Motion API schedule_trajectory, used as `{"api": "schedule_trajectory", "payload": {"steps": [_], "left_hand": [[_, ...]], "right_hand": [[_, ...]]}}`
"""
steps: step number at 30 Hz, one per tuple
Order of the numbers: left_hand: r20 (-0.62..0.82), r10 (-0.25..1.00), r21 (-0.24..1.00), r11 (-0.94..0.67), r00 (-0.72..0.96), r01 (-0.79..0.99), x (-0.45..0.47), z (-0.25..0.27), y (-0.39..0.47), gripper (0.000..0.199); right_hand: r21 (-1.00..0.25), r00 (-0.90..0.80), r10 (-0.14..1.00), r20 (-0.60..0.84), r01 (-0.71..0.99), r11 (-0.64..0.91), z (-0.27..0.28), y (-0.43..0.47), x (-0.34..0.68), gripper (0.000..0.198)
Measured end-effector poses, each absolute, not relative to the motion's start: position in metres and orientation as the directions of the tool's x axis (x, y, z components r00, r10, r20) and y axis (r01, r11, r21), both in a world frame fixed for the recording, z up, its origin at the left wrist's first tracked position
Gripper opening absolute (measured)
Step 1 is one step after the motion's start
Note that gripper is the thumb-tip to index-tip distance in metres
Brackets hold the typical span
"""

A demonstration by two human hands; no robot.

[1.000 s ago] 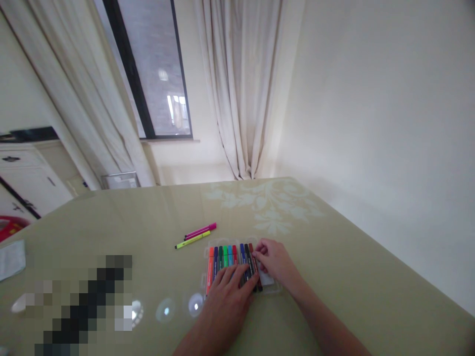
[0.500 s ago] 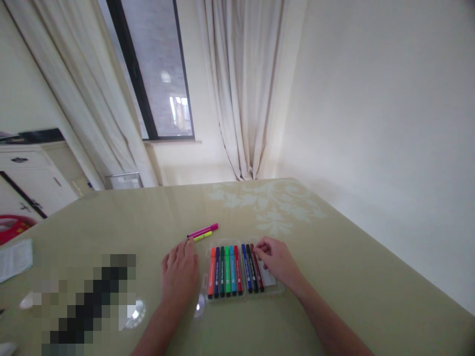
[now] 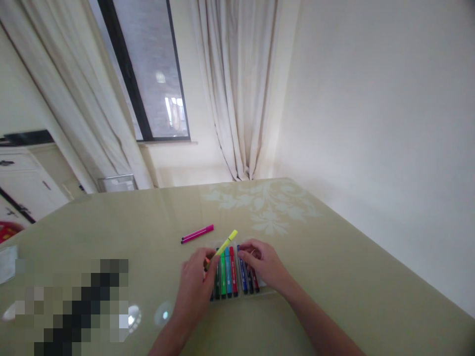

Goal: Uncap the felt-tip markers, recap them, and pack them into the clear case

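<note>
My left hand (image 3: 198,277) pinches a yellow marker (image 3: 227,242), which slants up to the right above the clear plastic case (image 3: 224,300). Beneath it, the case holds a row of markers, among them a green marker (image 3: 223,277), a light blue marker (image 3: 228,277) and a red marker (image 3: 233,277); my left hand covers those at the left end. My right hand (image 3: 263,259) is over the case's right section, thumb and bent fingers closed around the cap ends. Below its fingers lie a dark blue marker (image 3: 243,279), a black marker (image 3: 250,284) and a dark red marker (image 3: 256,284).
Behind the case, magenta markers (image 3: 197,234) lie on the table (image 3: 315,316), apparently two side by side. Paper (image 3: 8,264) lies at the left edge. A wall (image 3: 371,123) borders the table's right side, and curtains (image 3: 241,99) hang beyond the far edge.
My left hand has picked up the yellow marker from beside the magenta ones and brought it right, over the case. My right hand has shifted left from the dark red marker toward the dark blue one.
</note>
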State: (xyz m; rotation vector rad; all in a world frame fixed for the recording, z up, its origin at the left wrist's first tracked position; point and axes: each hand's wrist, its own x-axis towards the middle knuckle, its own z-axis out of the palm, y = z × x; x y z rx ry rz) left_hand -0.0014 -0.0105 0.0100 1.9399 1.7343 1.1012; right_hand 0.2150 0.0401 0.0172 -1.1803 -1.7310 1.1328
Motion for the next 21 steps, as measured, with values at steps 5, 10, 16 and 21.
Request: {"api": "schedule_trajectory", "payload": {"steps": [5, 10, 16, 21], "left_hand": [[0.294, 0.952, 0.749, -0.282, 0.08, 0.599, 0.034, 0.006, -0.029, 0.025], [0.393, 0.901, 0.589, -0.399, 0.183, 0.702, 0.036, -0.002, -0.031, 0.026], [0.395, 0.776, 0.204, -0.596, 0.492, 0.777, 0.036, -0.016, -0.032, 0.052], [0.363, 0.816, 0.192, -0.537, 0.449, 0.821, 0.034, -0.018, -0.032, 0.047]], "right_hand": [[-0.987, -0.349, 0.934, 0.08, 0.104, 0.123, 0.025, 0.034, 0.209, 0.04], [-0.995, -0.32, 0.943, 0.09, 0.0, 0.095, 0.025, 0.038, 0.213, 0.03], [-0.979, -0.212, 0.977, 0.021, 0.195, 0.063, 0.019, 0.06, 0.244, 0.019], [-0.913, -0.199, 0.976, -0.085, 0.408, 0.004, 0.01, 0.062, 0.251, 0.011]]}}
